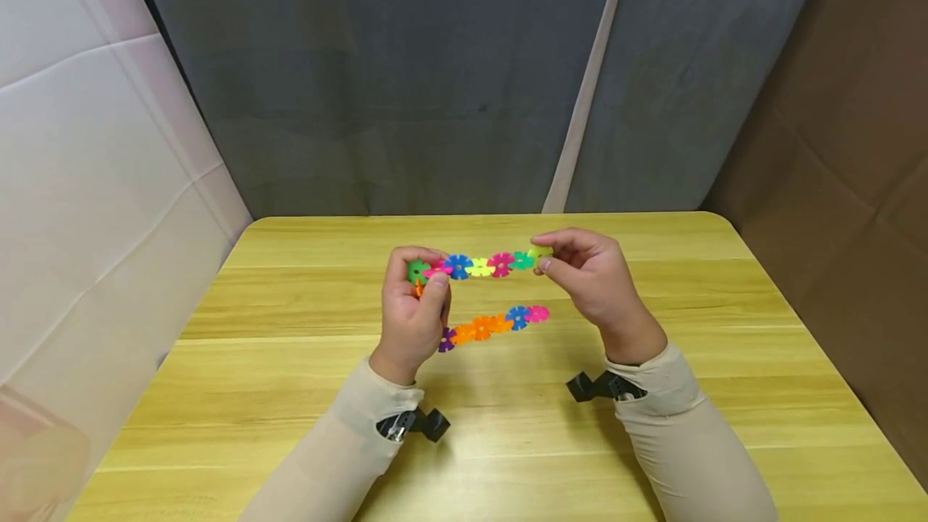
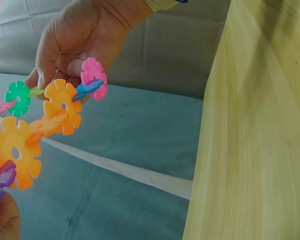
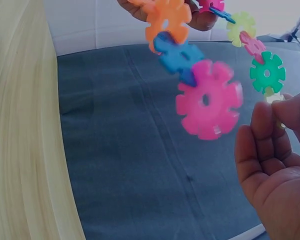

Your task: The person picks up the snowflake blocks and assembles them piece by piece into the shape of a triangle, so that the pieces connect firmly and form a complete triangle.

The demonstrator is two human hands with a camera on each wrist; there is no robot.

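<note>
A chain of coloured snowflake discs (image 1: 480,266) spans between my two hands above the wooden table (image 1: 290,393). My left hand (image 1: 423,271) grips its green end, fingers curled round the bend. My right hand (image 1: 544,256) pinches the yellow-green end disc between thumb and forefinger. A second stretch of discs (image 1: 493,325), purple, orange, blue and pink, sticks out rightward from under my left hand, in the air. The right wrist view shows its pink end disc (image 3: 209,100) close up and free, beside my right hand (image 3: 277,170). In the left wrist view the orange discs (image 2: 62,107) run toward that hand (image 2: 75,40).
A grey curtain (image 1: 435,87) hangs behind the table's far edge. White panels (image 1: 87,151) stand at the left and brown cardboard (image 1: 841,143) at the right. Small black camera mounts (image 1: 413,424) sit on both beige sleeves.
</note>
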